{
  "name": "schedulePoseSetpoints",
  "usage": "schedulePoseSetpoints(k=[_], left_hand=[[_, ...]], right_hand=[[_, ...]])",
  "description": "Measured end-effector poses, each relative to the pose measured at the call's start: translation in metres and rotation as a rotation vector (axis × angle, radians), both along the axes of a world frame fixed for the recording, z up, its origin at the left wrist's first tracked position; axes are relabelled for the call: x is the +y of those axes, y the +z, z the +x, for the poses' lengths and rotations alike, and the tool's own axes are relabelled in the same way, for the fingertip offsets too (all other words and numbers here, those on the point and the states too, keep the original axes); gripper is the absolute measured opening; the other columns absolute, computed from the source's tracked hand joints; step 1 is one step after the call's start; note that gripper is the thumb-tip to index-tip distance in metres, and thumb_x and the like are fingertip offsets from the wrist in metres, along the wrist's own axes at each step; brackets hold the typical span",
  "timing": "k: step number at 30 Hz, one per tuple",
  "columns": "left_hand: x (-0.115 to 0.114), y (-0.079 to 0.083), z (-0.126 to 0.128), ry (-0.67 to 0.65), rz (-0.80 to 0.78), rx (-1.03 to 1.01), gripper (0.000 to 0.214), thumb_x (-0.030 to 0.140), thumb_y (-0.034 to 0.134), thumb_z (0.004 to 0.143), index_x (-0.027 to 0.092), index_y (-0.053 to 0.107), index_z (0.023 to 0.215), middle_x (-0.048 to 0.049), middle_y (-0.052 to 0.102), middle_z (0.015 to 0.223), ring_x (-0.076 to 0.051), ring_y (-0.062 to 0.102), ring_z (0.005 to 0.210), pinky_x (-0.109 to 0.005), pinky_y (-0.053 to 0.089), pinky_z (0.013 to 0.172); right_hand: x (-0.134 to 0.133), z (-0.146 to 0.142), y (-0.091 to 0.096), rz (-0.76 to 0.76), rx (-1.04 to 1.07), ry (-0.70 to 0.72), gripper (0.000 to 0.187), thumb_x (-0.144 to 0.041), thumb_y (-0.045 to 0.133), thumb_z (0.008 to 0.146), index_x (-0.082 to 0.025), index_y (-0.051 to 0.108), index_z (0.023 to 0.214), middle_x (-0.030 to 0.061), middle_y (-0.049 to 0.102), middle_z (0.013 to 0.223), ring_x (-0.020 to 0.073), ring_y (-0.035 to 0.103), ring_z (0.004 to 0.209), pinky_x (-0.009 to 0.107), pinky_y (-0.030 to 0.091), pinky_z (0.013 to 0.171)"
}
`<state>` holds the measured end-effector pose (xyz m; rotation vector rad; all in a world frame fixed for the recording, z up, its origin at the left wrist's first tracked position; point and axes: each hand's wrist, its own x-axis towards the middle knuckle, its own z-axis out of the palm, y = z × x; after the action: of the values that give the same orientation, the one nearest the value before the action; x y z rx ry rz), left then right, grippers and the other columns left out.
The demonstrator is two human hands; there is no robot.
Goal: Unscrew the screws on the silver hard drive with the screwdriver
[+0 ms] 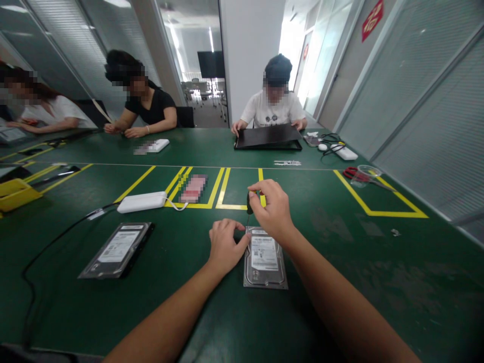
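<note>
In front of me a hard drive [263,254] with a white label lies flat on the green table. My right hand [273,205] is closed around the dark handle of a screwdriver [249,202]. The screwdriver stands nearly upright, its thin shaft pointing down at the drive's far left corner. At that same corner is my left hand [227,244], thumb and forefinger curled against the drive's edge on either side of the shaft's tip. The exact tip contact is too small to make out. A second hard drive [119,249] lies farther left, untouched.
A white power bank [141,202] with a cable joins a phone [193,188]. Red scissors [357,175] and a clear cup [368,173] sit at right, small metal bits [395,232] nearer. A yellow bin [17,195] is far left. Across the table, a person holds a black panel [268,136].
</note>
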<state>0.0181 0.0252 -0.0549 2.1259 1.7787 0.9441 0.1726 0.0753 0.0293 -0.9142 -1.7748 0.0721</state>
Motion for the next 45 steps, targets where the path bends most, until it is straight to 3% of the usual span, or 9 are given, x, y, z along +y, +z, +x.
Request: schedulePoseSetpoints(k=[5, 9, 20, 26, 34, 41, 45], left_hand=[[0.01, -0.003, 0.002, 0.039, -0.127, 0.004, 0.022, 0.041, 0.068, 0.082, 0.026, 0.067, 0.098, -0.0063, 0.058, 0.12, -0.032, 0.045, 0.118, -0.049, 0.038, 0.096], [0.016, -0.005, 0.003, 0.069, -0.194, -0.005, 0.02, 0.04, 0.069, 0.081, 0.027, 0.068, 0.096, -0.0052, 0.054, 0.126, -0.031, 0.044, 0.123, -0.047, 0.037, 0.1], [0.019, -0.004, 0.003, 0.073, -0.251, -0.008, 0.021, 0.041, 0.07, 0.08, 0.028, 0.069, 0.097, -0.0041, 0.055, 0.126, -0.03, 0.045, 0.124, -0.048, 0.034, 0.104], [0.019, -0.001, 0.004, 0.071, -0.263, -0.01, 0.022, 0.041, 0.07, 0.08, 0.028, 0.069, 0.097, -0.0044, 0.056, 0.124, -0.03, 0.046, 0.123, -0.048, 0.034, 0.104], [0.02, -0.003, 0.003, 0.069, -0.259, -0.005, 0.022, 0.043, 0.07, 0.08, 0.028, 0.07, 0.097, -0.0038, 0.057, 0.123, -0.03, 0.046, 0.122, -0.048, 0.034, 0.103], [0.02, -0.003, 0.003, 0.068, -0.24, -0.003, 0.022, 0.043, 0.07, 0.08, 0.029, 0.07, 0.097, -0.0034, 0.059, 0.121, -0.029, 0.047, 0.121, -0.047, 0.034, 0.101], [0.02, -0.004, 0.002, 0.064, -0.244, 0.0, 0.021, 0.042, 0.069, 0.08, 0.029, 0.07, 0.097, -0.0032, 0.059, 0.122, -0.029, 0.048, 0.121, -0.047, 0.035, 0.101]], right_hand=[[0.0, -0.001, 0.0, 0.001, -0.014, 0.018, 0.01, -0.02, 0.056, 0.09, -0.021, 0.066, 0.092, 0.0038, 0.07, 0.093, 0.0199, 0.061, 0.088, 0.037, 0.046, 0.083], [0.0, -0.001, -0.001, -0.012, -0.01, 0.012, 0.009, -0.026, 0.065, 0.087, -0.02, 0.068, 0.092, 0.0057, 0.066, 0.092, 0.0207, 0.06, 0.089, 0.036, 0.047, 0.081], [0.001, -0.001, -0.001, -0.01, -0.022, -0.007, 0.018, -0.016, 0.055, 0.087, -0.021, 0.068, 0.097, 0.0031, 0.074, 0.095, 0.0207, 0.063, 0.088, 0.037, 0.048, 0.081], [0.002, -0.001, -0.004, 0.023, 0.003, 0.033, 0.021, -0.013, 0.053, 0.086, -0.021, 0.068, 0.099, 0.0038, 0.073, 0.107, 0.021, 0.065, 0.099, 0.039, 0.048, 0.09], [0.001, -0.001, -0.002, -0.027, -0.013, 0.017, 0.01, -0.021, 0.061, 0.087, -0.021, 0.068, 0.094, 0.0057, 0.066, 0.094, 0.021, 0.061, 0.091, 0.037, 0.049, 0.08], [0.002, -0.001, -0.001, 0.04, 0.003, 0.064, 0.017, -0.015, 0.051, 0.091, -0.021, 0.066, 0.095, 0.0037, 0.072, 0.098, 0.0193, 0.063, 0.093, 0.038, 0.047, 0.085], [0.002, -0.001, -0.001, 0.014, -0.012, 0.052, 0.012, -0.018, 0.055, 0.091, -0.021, 0.066, 0.094, 0.0039, 0.07, 0.094, 0.0194, 0.061, 0.09, 0.036, 0.047, 0.082]])
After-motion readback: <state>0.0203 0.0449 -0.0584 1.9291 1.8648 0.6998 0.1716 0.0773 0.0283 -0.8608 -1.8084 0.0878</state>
